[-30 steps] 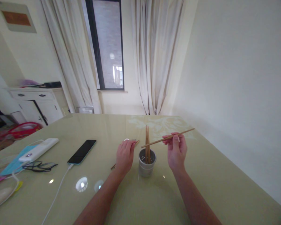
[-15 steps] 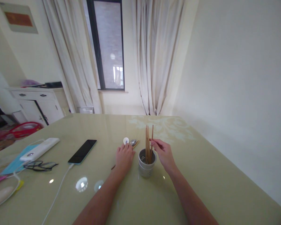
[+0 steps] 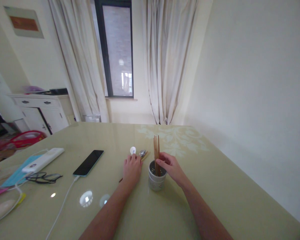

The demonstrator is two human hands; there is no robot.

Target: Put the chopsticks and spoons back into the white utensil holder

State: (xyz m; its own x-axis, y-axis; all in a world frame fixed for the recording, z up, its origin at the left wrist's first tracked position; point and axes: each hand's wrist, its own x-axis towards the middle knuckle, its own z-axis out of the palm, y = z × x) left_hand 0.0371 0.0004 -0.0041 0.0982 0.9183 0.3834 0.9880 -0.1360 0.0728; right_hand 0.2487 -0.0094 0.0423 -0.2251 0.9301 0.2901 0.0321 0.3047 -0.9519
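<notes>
A grey metal utensil cup (image 3: 157, 182) with small holes stands upright on the table, and several wooden chopsticks (image 3: 156, 148) rise out of it. My right hand (image 3: 170, 165) is at the cup's rim, thumb and forefinger closed on a chopstick at the right of the bunch. To the left of the cup, my left hand (image 3: 132, 168) lies palm down with its fingers stretched out over utensils on the table. Beyond its fingertips show a white spoon (image 3: 133, 150), a metal spoon (image 3: 142, 153) and light wooden chopsticks (image 3: 145, 156). The palm hides their middles.
To the left lie a phone (image 3: 88, 162) with a white cable (image 3: 63, 205), glasses (image 3: 43, 177), a white power bank (image 3: 43, 160) and a blue mask (image 3: 13, 176). A wall (image 3: 252, 100) borders the table's right side.
My right hand has moved down and slightly left, and the chopstick in it sits lower in the cup, closer to the bunch. My left hand has barely shifted.
</notes>
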